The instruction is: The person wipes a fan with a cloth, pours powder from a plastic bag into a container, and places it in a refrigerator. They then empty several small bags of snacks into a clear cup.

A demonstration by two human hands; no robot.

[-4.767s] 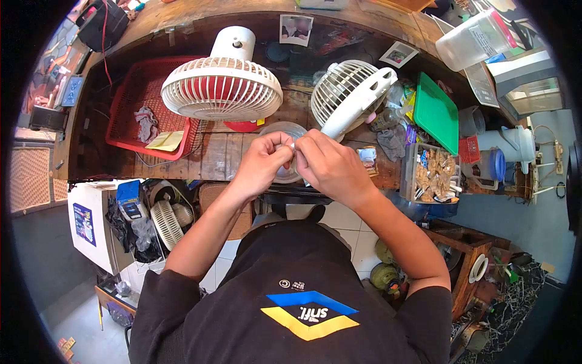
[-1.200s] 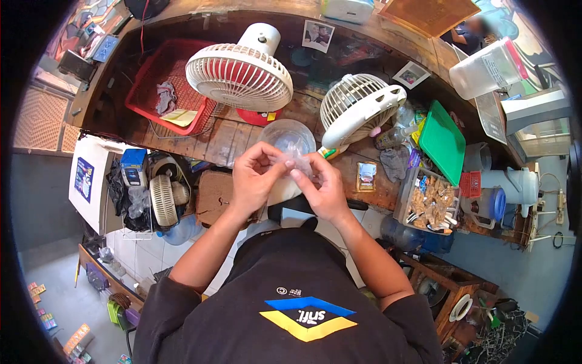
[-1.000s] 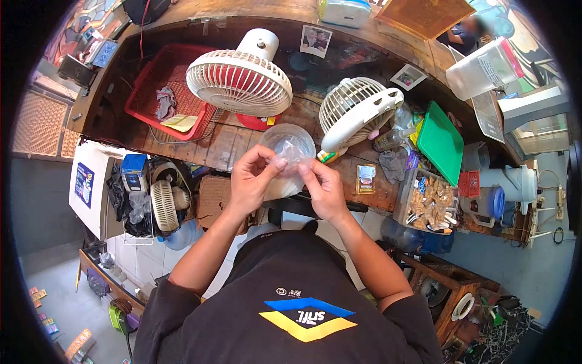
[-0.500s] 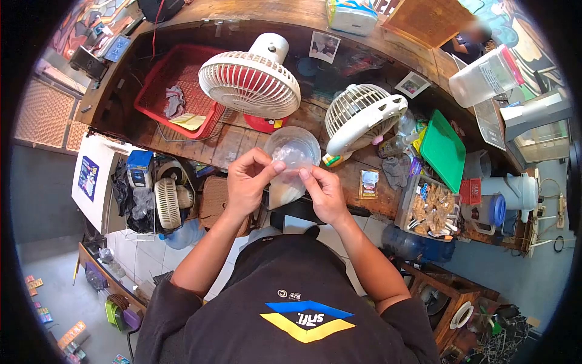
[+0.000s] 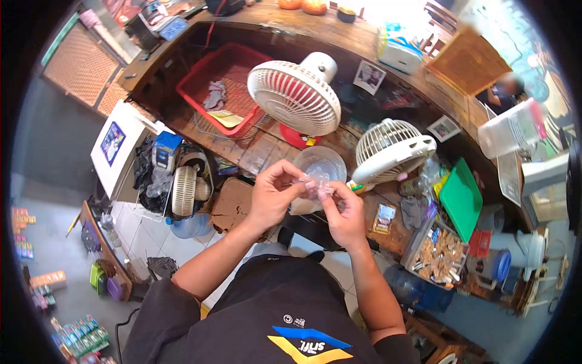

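Between my two hands hangs a small clear plastic bag (image 5: 305,207) with something pale in its lower part. My left hand (image 5: 276,197) pinches the gathered top of the bag between thumb and fingers. On the other side, my right hand (image 5: 344,213) is also closed on the crumpled plastic, close to the left fingertips. Just beyond the fingers, a round translucent tub (image 5: 330,159) stands on the wooden counter (image 5: 257,156). The fingers partly cover the bag and the tub's near side.
Two white fans (image 5: 294,100) (image 5: 394,148) stand behind the tub. A red basket (image 5: 194,85) holds a cloth and yellow paper. To the right are a small packet (image 5: 384,218), a green tray (image 5: 462,200) and a box of bagged brown pieces (image 5: 436,255). A person sits beyond the counter.
The bag's top, spread between my fingers before, is now bunched together. My view has shifted, so the counter and fans appear further right and lower.
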